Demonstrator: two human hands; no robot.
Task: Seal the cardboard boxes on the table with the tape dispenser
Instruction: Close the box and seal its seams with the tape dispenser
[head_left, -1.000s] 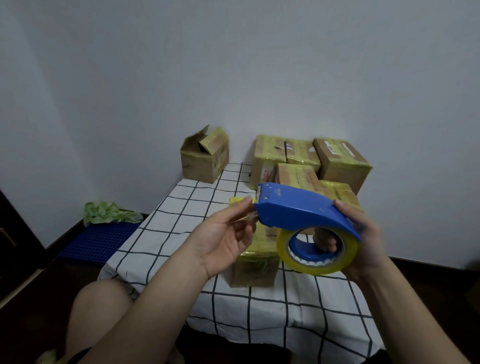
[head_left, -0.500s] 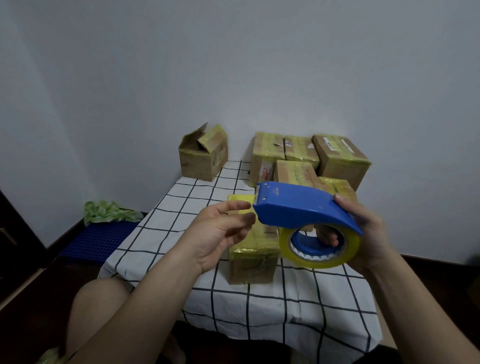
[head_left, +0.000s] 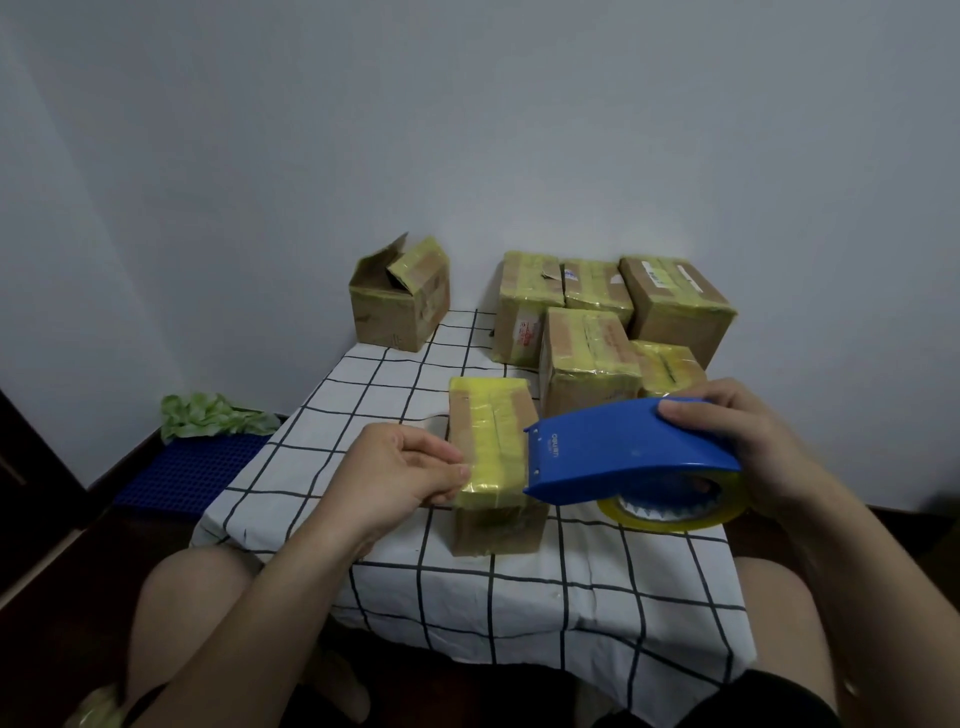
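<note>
Far out to the left of the left hand, down on the floor, a crumpled green sheet (head_left: 208, 415) lies on a blue mat (head_left: 192, 470). Beyond the same hand, at the back of the checked table (head_left: 363, 405), an open box (head_left: 400, 306) stands with its flaps up. The left hand (head_left: 400, 473) has its fingers curled against the yellow-taped left edge of the nearest box (head_left: 493, 447), fingertips on the top and thumb lower on the side, so it holds that edge. Whether a loose tape end sits between the fingers is not clear. Just right of those fingertips, the blue tape dispenser (head_left: 628, 452) hangs over the box's right side, its front edge above the taped top. Its yellow tape roll (head_left: 675, 519) hangs beneath, near the cloth. Behind the dispenser stand the sealed boxes (head_left: 587, 353), packed close together. The right hand (head_left: 743, 447) grips the dispenser's rear, thumb on the curved cover and fingers wrapped underneath into the roll.
</note>
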